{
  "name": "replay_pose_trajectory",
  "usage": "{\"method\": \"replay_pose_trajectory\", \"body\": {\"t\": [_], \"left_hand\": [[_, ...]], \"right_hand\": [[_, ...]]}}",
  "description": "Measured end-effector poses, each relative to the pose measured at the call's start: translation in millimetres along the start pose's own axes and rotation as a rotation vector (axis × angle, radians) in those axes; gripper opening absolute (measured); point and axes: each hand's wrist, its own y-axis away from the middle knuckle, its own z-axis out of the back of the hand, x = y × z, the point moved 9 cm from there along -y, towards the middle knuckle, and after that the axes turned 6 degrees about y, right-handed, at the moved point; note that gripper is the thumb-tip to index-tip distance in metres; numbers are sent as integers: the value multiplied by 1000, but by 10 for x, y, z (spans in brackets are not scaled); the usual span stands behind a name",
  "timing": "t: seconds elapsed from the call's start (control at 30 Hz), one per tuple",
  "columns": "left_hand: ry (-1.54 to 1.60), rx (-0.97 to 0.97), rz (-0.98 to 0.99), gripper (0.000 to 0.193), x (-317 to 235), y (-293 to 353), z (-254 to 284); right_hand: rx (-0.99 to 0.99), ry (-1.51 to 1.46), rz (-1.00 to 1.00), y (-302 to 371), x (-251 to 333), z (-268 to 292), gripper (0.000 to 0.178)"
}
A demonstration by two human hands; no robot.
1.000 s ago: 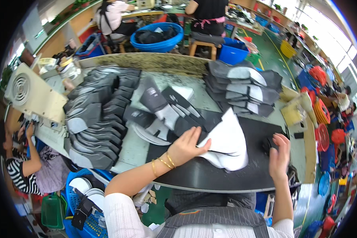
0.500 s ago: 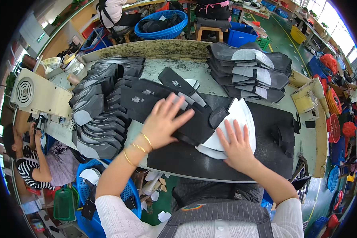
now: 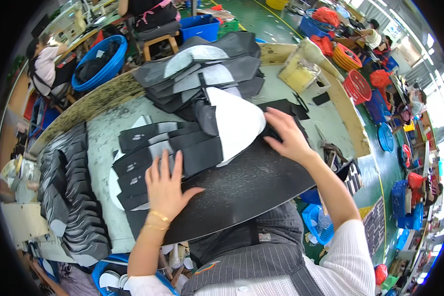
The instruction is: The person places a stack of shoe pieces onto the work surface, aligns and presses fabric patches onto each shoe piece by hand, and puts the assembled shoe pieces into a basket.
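Several black fabric pieces (image 3: 200,155) with grey bands lie fanned out on a black board (image 3: 241,187). My left hand (image 3: 165,190) rests flat on their near side, thumb spread from the fingers. White curved pieces (image 3: 238,123) form the right end of this layered pile, and a small dark rounded piece (image 3: 206,117) lies against their left edge. My right hand (image 3: 288,138) is at the right edge of the white pieces, fingers stretched and thumb apart, with dark fabric under the fingertips. Neither hand is closed round anything.
A stack of grey and black cut panels (image 3: 202,61) stands at the back. Long rows of similar panels (image 3: 74,197) fill the left side. A raised wooden rim (image 3: 108,101) borders the table. Scissors (image 3: 301,102) and a yellowish box (image 3: 301,74) are at the right. Blue baskets (image 3: 101,61) and other people are beyond.
My view has turned to the right. The fabric pieces have shifted on the board, with the white end nearer the back stack. My right hand has gone from atop the white pieces to their right edge.
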Motion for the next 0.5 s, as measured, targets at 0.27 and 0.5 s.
{"method": "replay_pose_trajectory", "body": {"t": [0.27, 0.5], "left_hand": [[343, 101, -134, 61, 192, -83, 132], [79, -75, -222, 31, -716, 124, 92]], "right_hand": [[-144, 292, -347, 750, -795, -50, 51], [-108, 213, -59, 877, -1006, 185, 49]]}}
